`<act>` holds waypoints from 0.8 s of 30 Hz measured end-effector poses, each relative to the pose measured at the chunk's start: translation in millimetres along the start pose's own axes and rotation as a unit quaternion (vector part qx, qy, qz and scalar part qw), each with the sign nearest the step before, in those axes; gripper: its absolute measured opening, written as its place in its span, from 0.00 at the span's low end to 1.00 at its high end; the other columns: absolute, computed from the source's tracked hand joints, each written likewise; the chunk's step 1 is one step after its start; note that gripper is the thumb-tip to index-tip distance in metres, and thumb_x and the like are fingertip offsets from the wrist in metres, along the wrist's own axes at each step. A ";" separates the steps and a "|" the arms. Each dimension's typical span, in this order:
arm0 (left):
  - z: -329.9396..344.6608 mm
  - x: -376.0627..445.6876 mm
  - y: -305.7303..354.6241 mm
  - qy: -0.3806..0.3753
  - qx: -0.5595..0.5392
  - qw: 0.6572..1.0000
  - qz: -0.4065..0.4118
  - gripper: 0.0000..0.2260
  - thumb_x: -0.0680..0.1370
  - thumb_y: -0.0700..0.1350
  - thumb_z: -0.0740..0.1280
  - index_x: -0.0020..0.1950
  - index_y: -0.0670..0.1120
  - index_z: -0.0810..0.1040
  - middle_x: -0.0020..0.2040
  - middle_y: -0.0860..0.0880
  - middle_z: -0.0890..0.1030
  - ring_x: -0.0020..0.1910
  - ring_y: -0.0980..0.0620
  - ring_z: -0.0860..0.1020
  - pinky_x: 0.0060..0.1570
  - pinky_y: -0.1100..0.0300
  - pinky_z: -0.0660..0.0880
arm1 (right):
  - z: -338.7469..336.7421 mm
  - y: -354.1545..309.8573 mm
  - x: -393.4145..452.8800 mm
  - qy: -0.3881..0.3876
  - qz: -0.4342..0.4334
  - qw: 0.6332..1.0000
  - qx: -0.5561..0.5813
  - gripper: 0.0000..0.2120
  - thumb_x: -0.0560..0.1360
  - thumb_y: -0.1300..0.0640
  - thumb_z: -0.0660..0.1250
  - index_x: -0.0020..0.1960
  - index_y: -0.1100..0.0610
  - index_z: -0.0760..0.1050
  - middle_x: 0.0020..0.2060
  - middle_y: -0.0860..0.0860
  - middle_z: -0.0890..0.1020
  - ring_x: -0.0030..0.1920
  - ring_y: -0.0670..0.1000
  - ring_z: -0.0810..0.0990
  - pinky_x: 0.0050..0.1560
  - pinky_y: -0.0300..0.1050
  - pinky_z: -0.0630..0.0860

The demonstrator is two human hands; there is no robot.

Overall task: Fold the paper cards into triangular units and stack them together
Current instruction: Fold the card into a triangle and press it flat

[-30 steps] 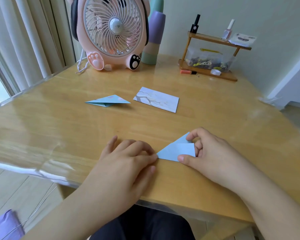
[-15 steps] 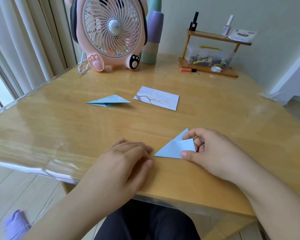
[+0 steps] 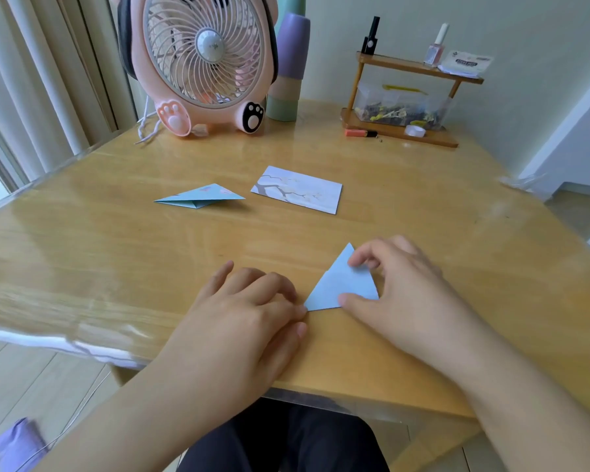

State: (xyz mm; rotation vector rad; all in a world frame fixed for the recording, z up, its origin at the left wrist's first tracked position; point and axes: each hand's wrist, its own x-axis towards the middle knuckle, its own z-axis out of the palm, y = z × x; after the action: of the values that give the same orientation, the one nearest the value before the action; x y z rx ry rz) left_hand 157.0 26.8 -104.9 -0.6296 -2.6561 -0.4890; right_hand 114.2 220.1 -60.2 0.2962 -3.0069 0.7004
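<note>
On the near part of the table point(image 3: 423, 233), going left to right, I see my left hand point(image 3: 249, 318) lying knuckles-up with its fingers curled loosely together; the fingertips point(image 3: 300, 310) touch the left corner of the blue triangle point(image 3: 341, 287), though I cannot tell whether they press it down or merely rest against it. That folded triangle lies flat on the wood between my two hands, one point aimed away from me. My right hand point(image 3: 409, 294) sits just to its right, pinching it: the thumb point(image 3: 349, 299) is laid on the lower edge and the bent forefinger point(image 3: 358, 258) comes down near the far point, the other fingers curled behind. Farther back, well apart from my hands, a finished folded unit point(image 3: 200, 198) lies to the left, and an unfolded card point(image 3: 298, 194) lies flat beside it on its right.
</note>
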 end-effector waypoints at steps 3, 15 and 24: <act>2.0 3.2 0.9 0.002 0.004 1.000 -0.007 0.15 0.76 0.53 0.56 0.43 0.54 0.82 0.45 0.59 0.77 0.45 0.55 0.77 0.59 0.41 0.72 | 18.2 -19.2 -7.6 0.004 -0.023 0.999 0.038 0.06 0.71 0.52 0.69 0.36 0.47 0.74 0.42 0.41 0.72 0.49 0.44 0.71 0.57 0.45 0.69; -1.2 1.6 -1.1 0.003 -0.026 1.000 -0.014 0.16 0.76 0.53 0.55 0.47 0.55 0.83 0.47 0.61 0.78 0.47 0.58 0.76 0.62 0.44 0.67 | -7.8 15.8 -3.7 -0.009 0.051 0.998 0.030 0.08 0.70 0.52 0.71 0.32 0.50 0.78 0.39 0.46 0.78 0.49 0.47 0.73 0.58 0.46 0.68; -7.9 11.1 2.4 -0.017 -0.006 1.000 0.000 0.15 0.75 0.54 0.55 0.40 0.55 0.80 0.44 0.60 0.77 0.43 0.56 0.78 0.60 0.41 0.70 | -13.6 31.9 1.9 -0.027 -0.012 1.000 0.011 0.06 0.69 0.50 0.73 0.36 0.48 0.78 0.41 0.43 0.77 0.44 0.40 0.73 0.48 0.36 0.66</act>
State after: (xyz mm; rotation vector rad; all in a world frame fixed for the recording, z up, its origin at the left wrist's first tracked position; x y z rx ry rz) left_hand 151.1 29.6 -92.8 -0.6476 -2.6879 -0.4983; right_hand 106.1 253.9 -61.8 0.3566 -3.0420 0.7344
